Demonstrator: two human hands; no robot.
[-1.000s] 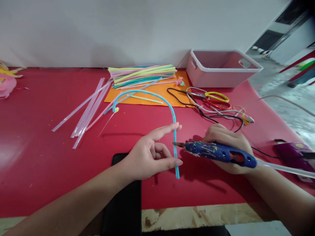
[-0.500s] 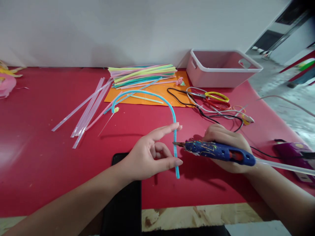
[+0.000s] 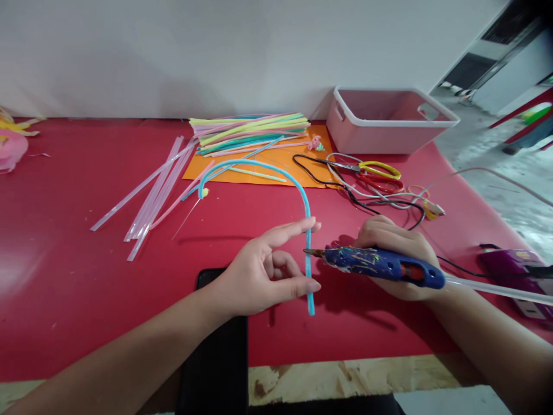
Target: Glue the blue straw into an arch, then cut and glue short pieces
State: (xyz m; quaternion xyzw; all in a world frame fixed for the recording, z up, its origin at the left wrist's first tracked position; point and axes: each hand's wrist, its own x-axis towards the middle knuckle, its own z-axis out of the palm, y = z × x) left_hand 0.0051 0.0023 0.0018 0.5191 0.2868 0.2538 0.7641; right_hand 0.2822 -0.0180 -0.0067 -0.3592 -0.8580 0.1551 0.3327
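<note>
- Left hand (image 3: 254, 274): fingers and thumb, spread apart, grip blue pipe cleaner (image 3: 308, 239), apparently to steady the span between.
- Right hand (image 3: 400, 236): wrapped round glue gun (image 3: 367, 262), nozzle (image 3: 317, 253) at that span.

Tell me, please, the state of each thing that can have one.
Left hand: holding blue stem
Right hand: gripping glue gun
Blue stem: bent into an arch
Glue gun: tip at blue stem, contact unclear
Scissors: lying flat, open or shut unclear
Bin: upright, lidless
Other stems: mostly piled
Clear sticks: loose, overlapping
</note>
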